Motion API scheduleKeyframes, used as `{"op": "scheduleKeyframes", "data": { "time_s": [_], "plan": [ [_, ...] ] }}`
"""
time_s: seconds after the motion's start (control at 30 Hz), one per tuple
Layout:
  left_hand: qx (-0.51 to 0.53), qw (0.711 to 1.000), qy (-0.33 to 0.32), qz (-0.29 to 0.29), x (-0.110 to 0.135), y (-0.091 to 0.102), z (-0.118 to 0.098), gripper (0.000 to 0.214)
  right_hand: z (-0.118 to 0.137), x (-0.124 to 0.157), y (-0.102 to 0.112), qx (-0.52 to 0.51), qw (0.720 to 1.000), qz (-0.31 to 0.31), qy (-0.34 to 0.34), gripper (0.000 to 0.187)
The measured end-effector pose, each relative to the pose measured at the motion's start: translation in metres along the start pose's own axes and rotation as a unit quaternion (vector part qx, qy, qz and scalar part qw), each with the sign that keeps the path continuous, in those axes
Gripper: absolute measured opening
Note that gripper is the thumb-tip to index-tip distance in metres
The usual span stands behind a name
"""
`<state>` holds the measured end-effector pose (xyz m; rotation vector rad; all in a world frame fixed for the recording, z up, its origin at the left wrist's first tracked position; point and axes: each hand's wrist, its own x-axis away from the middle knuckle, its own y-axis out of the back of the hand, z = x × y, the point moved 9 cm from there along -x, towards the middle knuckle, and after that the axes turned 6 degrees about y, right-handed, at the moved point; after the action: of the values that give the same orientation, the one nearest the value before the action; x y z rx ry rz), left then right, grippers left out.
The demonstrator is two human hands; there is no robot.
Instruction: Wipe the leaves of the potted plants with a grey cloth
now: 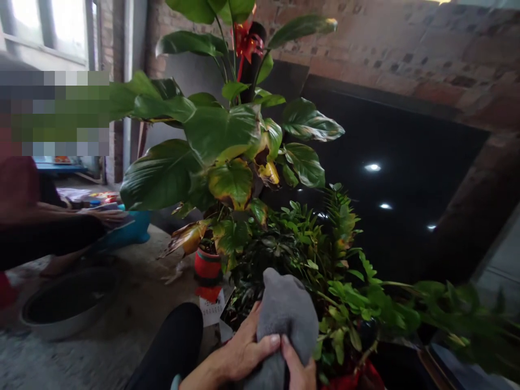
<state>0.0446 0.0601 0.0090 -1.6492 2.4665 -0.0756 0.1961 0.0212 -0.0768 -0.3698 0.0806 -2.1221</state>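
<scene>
Grey cloth [286, 314] bunched inside both hands' grip.

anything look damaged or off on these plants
Yes. The tall plant has several yellowed, brown-edged leaves: one at its centre, a curled one beside it, and a withered one drooping over the red pot. The smaller plant, by the grey cloth in both hands, looks green.

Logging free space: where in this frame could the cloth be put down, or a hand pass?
Bare floor lies between the bowl and the red pot. Right of the pot, leaves crowd around the cloth that both hands hold.
</scene>
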Motion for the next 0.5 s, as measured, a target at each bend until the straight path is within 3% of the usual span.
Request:
{"op": "scheduleKeyframes", "data": {
  "time_s": [0.07, 0.13, 0.2, 0.23, 0.3, 0.37, 0.43, 0.5],
  "plan": [
    [0.02, 0.997, -0.038, -0.059, -0.009, 0.015, -0.006, 0.059, 0.038, -0.002, 0.006, -0.007, 0.999, -0.048, 0.018, 0.071],
    [0.025, 0.978, -0.049, -0.202, -0.015, 0.049, 0.002, 0.046, 0.064, -0.001, 0.004, -0.07, 0.994, -0.077, 0.011, 0.087],
    [0.018, 0.941, -0.044, -0.335, -0.015, 0.086, 0.018, 0.034, 0.068, -0.003, -0.008, -0.132, 0.99, -0.053, -0.019, 0.093],
    [0.015, 0.928, -0.038, -0.371, -0.017, 0.099, 0.027, 0.03, 0.061, -0.006, -0.017, -0.14, 0.989, -0.018, -0.043, 0.09],
    [0.022, 0.923, -0.016, -0.383, -0.027, 0.118, 0.044, 0.026, 0.031, -0.012, -0.024, -0.095, 0.99, 0.057, -0.085, 0.075],
    [0.045, 0.933, 0.022, -0.356, -0.041, 0.127, 0.058, 0.027, 0.004, -0.024, -0.012, -0.017, 0.994, 0.098, -0.05, 0.059],
    [0.063, 0.944, 0.046, -0.321, -0.053, 0.13, 0.063, 0.03, 0.0, -0.037, 0.013, 0.015, 0.995, 0.088, 0.035, 0.051],
    [0.068, 0.951, 0.051, -0.297, -0.061, 0.13, 0.061, 0.033, 0.018, -0.044, 0.034, -0.004, 0.994, 0.063, 0.088, 0.052]
  ]
}}
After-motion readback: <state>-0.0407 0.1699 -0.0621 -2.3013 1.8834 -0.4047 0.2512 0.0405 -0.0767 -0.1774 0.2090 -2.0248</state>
